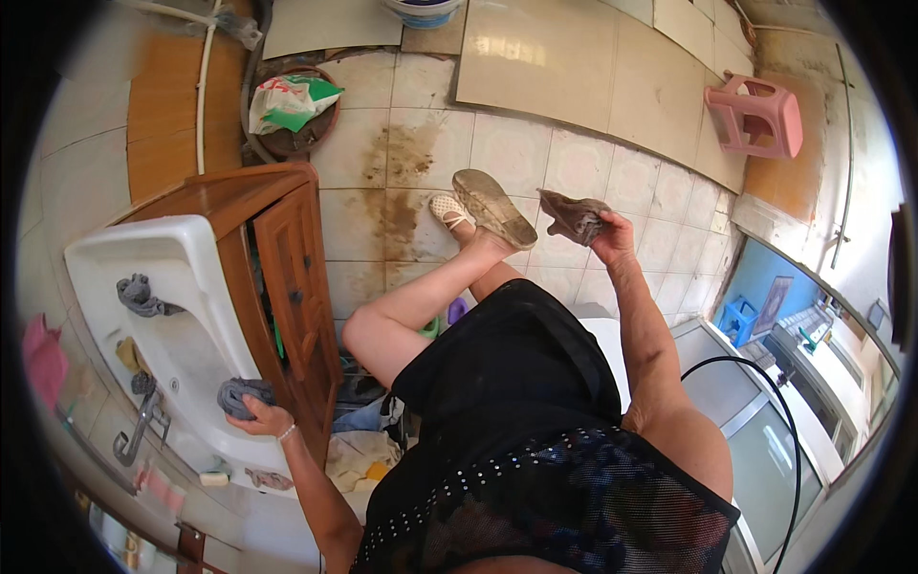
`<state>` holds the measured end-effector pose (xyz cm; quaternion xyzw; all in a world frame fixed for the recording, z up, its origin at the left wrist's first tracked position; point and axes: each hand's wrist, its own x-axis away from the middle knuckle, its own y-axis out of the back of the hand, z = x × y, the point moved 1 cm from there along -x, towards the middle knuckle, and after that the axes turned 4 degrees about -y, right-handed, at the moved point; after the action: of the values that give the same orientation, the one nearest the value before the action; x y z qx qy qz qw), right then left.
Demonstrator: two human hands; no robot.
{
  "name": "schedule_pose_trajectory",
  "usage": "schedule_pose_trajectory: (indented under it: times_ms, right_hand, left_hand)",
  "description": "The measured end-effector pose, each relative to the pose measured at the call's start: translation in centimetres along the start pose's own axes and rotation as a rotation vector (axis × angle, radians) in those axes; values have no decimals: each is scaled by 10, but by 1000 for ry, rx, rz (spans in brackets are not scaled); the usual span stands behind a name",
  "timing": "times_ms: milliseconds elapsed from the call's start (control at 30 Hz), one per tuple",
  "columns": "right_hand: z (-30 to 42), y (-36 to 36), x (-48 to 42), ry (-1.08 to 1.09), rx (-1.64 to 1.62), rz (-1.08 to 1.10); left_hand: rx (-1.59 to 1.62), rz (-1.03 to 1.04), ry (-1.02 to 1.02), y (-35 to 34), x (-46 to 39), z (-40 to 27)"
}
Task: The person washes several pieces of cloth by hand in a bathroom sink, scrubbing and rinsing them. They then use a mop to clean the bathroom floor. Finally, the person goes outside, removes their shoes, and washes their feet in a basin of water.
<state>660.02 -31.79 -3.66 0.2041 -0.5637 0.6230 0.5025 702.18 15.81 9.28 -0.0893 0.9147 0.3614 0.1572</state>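
My left hand [264, 416], with a beaded bracelet at the wrist, holds a bunched grey cloth [245, 398] over the near edge of a white ceramic washbasin [208, 344]. A brown-grey rag [572, 217] hangs crumpled from the fingers of my right hand [614, 237], held out above the tiled floor. Inside the basin, at its far end, lies another dark grey cloth [147, 295]. A metal faucet [141, 423] stands at the basin's back, with a dark scourer-like bundle [143, 382] beside it. One leg is raised and crossed, showing a dirty shoe sole [495, 208].
The basin sits on a wooden cabinet [287, 280] with its door ajar. Brown stains [401, 215] mark the floor tiles. A round tub [305, 143] holds a plastic bag [294, 104]. A pink plastic stool [756, 115] and a bucket [423, 13] stand farther off.
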Motion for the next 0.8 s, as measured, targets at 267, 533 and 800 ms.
schedule_pose_trajectory:
  times_ms: [267, 533, 800]
  right_hand:
    - [-13, -8, -4, -82, 30, 2]
    - [-35, -37, -26, -78, 46, 6]
    - [-71, -53, -29, -68, -62, 49]
  left_hand:
    - [-139, 15, -94, -5, -3, -24]
    - [-123, 15, -70, -3, -1, -24]
    - [-148, 54, -134, -3, -2, -23]
